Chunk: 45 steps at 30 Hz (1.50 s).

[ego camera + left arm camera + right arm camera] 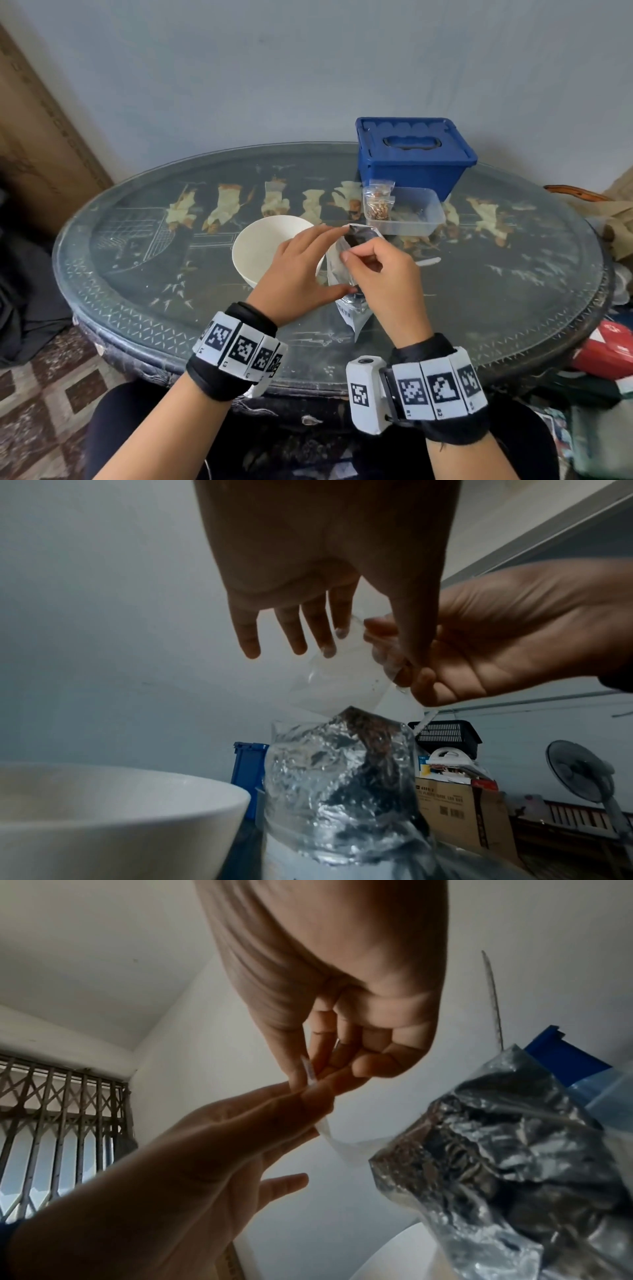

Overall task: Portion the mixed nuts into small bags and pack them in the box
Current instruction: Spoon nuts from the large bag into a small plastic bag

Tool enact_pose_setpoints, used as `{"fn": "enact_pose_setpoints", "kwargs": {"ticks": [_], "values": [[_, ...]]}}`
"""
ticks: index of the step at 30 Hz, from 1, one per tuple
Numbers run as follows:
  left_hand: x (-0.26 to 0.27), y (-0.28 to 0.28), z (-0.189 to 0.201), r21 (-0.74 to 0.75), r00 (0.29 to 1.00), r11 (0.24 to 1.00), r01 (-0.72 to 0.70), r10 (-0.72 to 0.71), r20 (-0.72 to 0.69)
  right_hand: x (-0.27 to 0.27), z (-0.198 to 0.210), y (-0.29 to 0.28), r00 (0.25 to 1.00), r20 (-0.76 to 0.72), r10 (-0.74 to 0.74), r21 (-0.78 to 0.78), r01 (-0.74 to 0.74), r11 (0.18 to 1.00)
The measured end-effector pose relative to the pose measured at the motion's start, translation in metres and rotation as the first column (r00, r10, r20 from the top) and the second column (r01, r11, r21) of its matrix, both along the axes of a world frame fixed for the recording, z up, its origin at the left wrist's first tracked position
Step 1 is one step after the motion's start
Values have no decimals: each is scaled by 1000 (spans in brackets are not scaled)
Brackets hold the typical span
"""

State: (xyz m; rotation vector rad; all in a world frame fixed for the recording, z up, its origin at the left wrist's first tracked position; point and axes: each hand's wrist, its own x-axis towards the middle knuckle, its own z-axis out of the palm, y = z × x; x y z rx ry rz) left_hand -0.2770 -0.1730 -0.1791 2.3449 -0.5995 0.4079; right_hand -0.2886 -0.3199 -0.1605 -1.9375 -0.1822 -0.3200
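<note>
Right hand (380, 270) pinches a small bag (342, 680) at its mouth; left hand (298, 270) fingers lie straight against it, above the nut pouch (339, 791). If the slick film slips, the mouth may close before filling

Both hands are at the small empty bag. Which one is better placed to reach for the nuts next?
Probably the left hand: its fingers lie straight beside the bowl, barely touching the small bag. The right hand pinches the bag's rim.
</note>
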Motion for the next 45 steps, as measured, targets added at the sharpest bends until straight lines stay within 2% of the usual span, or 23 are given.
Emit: {"fn": "enact_pose_setpoints", "kwargs": {"ticks": [6,11,17,23,28,34,40,43,45], "values": [[-8,0,-8,-54,1000,999,10,-11,-21,-9,3,-4,996,-74,42,73,-36,997],[-12,2,-5,-108,1000,994,4,-4,2,-18,7,-11,990,-85,117,15,-116,993],[-12,2,-5,-50,999,998,40,-39,17,-19,15,-16,978,-139,154,13,-154,988],[-13,-2,-5,-55,998,997,62,-61,15,-21,14,-11,963,-180,200,73,-190,979],[-15,-3,-6,-82,998,995,59,-59,-4,-22,16,-11,970,-161,183,127,-164,978],[-14,-1,-5,-107,998,993,55,-51,37,-20,14,-10,985,-116,125,152,-107,983],[-15,2,-8,-93,995,995,43,-35,88,-20,9,-8,999,-25,34,-9,-34,999],[-15,2,-8,-80,994,996,37,-29,101,-22,13,-10,995,33,98,-158,-92,983],[-16,0,-7,-62,993,997,40,-33,115,-22,16,-10,989,-29,147,-205,-150,967]]}}
